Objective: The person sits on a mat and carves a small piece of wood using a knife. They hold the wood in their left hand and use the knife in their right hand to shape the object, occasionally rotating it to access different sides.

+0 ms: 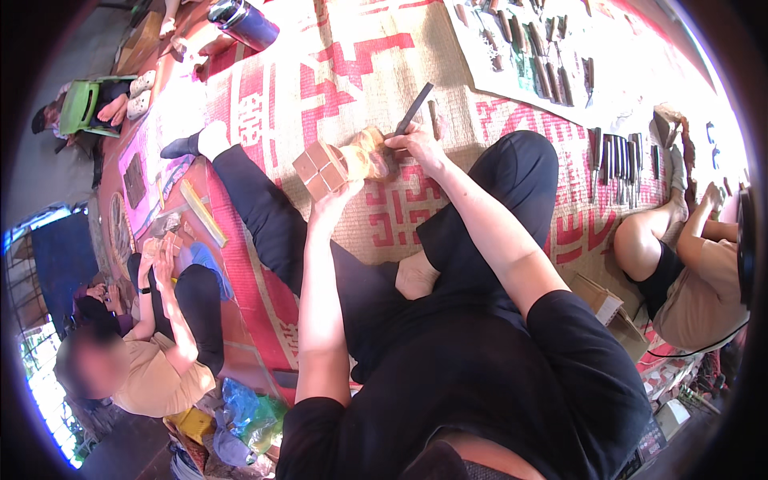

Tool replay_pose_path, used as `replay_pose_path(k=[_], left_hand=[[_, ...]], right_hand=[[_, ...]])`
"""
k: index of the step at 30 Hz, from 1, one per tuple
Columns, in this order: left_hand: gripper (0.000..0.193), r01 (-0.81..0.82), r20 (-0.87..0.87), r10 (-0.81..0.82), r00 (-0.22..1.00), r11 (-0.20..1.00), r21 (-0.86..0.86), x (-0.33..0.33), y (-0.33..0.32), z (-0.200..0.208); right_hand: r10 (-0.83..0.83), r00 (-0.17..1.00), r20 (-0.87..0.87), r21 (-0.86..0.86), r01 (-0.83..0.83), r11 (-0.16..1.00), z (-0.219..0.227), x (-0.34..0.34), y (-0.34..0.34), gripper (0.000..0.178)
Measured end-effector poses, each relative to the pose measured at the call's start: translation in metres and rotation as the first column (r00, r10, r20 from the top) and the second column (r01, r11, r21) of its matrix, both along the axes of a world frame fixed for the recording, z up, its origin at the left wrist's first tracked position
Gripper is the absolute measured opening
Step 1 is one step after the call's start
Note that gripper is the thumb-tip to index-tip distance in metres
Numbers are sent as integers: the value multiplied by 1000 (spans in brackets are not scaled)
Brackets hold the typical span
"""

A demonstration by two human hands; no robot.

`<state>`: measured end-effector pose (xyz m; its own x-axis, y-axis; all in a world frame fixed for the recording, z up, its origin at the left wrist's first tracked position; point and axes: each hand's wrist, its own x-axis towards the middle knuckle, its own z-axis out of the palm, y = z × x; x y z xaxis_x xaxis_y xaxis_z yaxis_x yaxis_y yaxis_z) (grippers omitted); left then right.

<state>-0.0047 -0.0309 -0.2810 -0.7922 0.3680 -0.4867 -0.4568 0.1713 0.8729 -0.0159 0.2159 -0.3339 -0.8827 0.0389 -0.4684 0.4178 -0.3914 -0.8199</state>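
Observation:
My left hand [339, 197] is closed under a wooden block [320, 170]. The block has a square end with a cross line on its face and a rounded, paler, rough part on its right side. My right hand [419, 150] grips a flat dark tool [415, 109] that slants up and away; its kind is not clear. That hand is right beside the rough part of the block, and its fingertips partly hide the contact. Just beyond, a thin wooden-handled tool [436, 120] lies on the woven mat [352, 84].
Many carving tools [544, 60] lie on a white sheet at the far right, with another row of tools [616, 158] nearer. At left a co-worker [164, 352] holds a similar block. Another person [704, 272] sits at right. A dark flask [242, 24] lies far left.

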Motion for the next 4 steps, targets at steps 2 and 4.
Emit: replay_pose_path(k=[2,4], left_hand=[[65,-111,-190,99,977,992,-55,-7,10,-13],[68,-165,-287,139,948,984,-71,-10,19,-26]], right_hand=[[0,1000,-7,55,1,998,1,0,-3,18],[26,999,-30,42,-24,999,2,0,-4,20]])
